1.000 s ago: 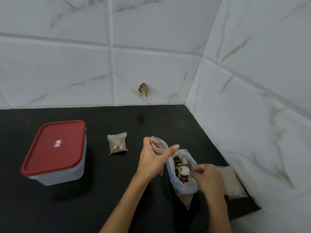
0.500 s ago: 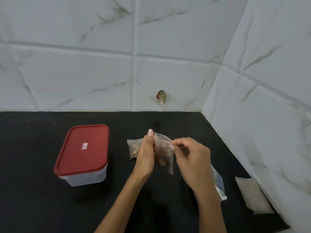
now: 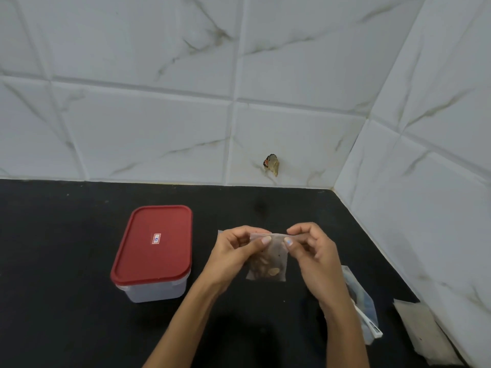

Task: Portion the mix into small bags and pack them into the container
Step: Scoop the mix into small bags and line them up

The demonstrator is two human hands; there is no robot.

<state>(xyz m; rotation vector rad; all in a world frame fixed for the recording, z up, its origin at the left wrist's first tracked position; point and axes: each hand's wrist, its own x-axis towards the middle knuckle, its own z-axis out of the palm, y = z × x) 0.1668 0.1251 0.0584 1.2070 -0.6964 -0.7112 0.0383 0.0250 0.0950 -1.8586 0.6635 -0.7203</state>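
Above the black counter, I see my left hand and right hand pinching a small filled bag's top edge, the red-lidded container at nine o'clock.

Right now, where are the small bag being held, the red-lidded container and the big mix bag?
small bag point(image 3: 268, 261), head view, on its filled lower half.
red-lidded container point(image 3: 154, 240), head view, on the lid's middle.
big mix bag point(image 3: 365, 309), head view, on its side by the right forearm.
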